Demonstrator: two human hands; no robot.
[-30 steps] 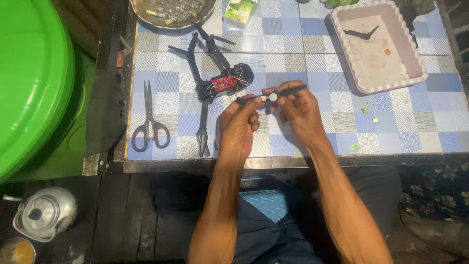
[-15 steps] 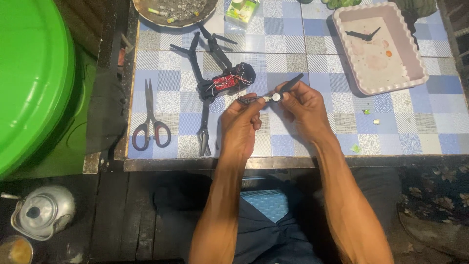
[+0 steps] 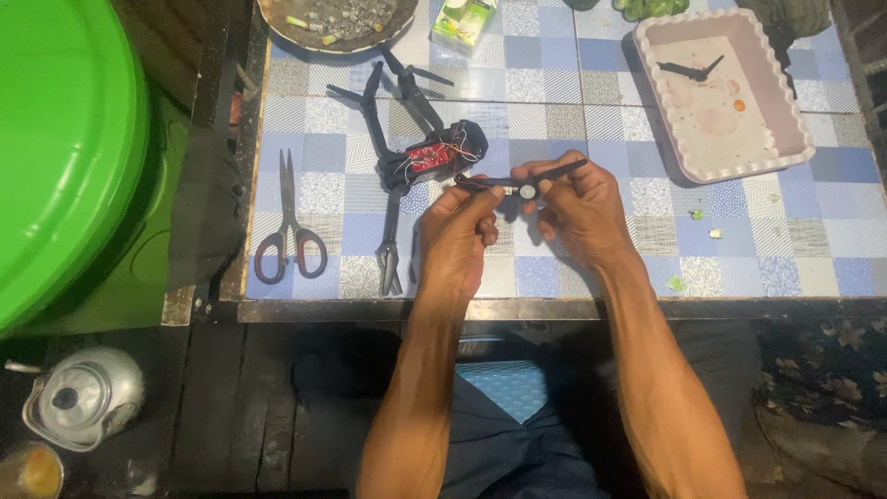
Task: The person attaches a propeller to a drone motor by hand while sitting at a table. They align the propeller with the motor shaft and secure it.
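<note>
My left hand (image 3: 459, 233) and my right hand (image 3: 575, 205) together hold a thin black propeller with a small silver hub (image 3: 525, 185) just above the tiled table (image 3: 758, 268). The left fingers pinch its left blade, the right fingers grip around the hub and right blade. Just beyond the hands lies an opened small black drone (image 3: 420, 159) with a red circuit board, loose wires and folding arms spread out.
Scissors with dark handles (image 3: 288, 222) lie at the table's left. A pink scalloped tray (image 3: 722, 92) with a black propeller stands at the far right. A metal dish of scraps (image 3: 337, 20) is at the back. A green lid (image 3: 65, 148) and a kettle (image 3: 83, 395) sit left.
The hands have kept their hold on the propeller and turned it slightly, so that it lies more level. Nothing else on the table has moved.
</note>
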